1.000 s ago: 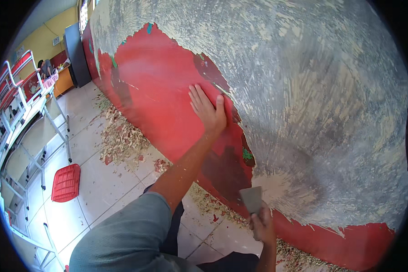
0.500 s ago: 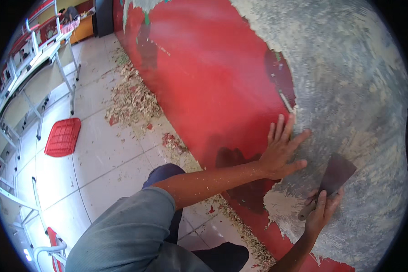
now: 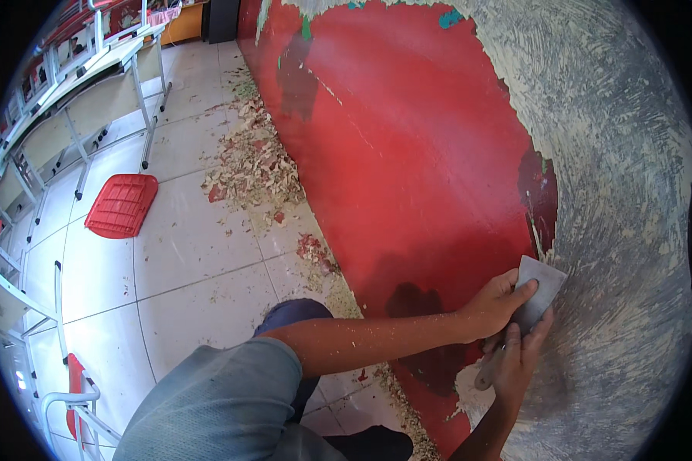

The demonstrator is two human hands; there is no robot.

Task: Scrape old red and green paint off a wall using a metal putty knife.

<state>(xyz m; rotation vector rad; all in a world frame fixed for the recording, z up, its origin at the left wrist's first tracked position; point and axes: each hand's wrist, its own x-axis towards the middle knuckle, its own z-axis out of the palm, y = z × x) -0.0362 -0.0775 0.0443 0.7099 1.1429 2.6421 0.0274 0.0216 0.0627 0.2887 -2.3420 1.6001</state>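
A wide-bladed paint scraper (image 3: 543,283) is held against the wall, its blade edge at the border between red paint (image 3: 407,161) and rough grey stripped plaster (image 3: 623,177). My right hand (image 3: 515,361) is wrapped around its handle from below. On the blade's left side, my left hand (image 3: 494,309) is closed, thumb pressed flat on the metal; its other fingers are mostly hidden behind the blade. Just above the blade edge, a pale gouge runs through a dark patch (image 3: 538,192) of the red paint.
Peeled paint flakes (image 3: 257,169) lie heaped along the foot of the wall on the white tiled floor (image 3: 192,223). A red plastic panel (image 3: 123,206) lies on the tiles. Tables with metal legs (image 3: 84,115) line the left, and a metal chair frame (image 3: 77,399) stands at lower left.
My left hand went from spread flat on the wall to gripping the scraper blade. My right hand brought the scraper up and left to the paint border. The view shifted slightly.
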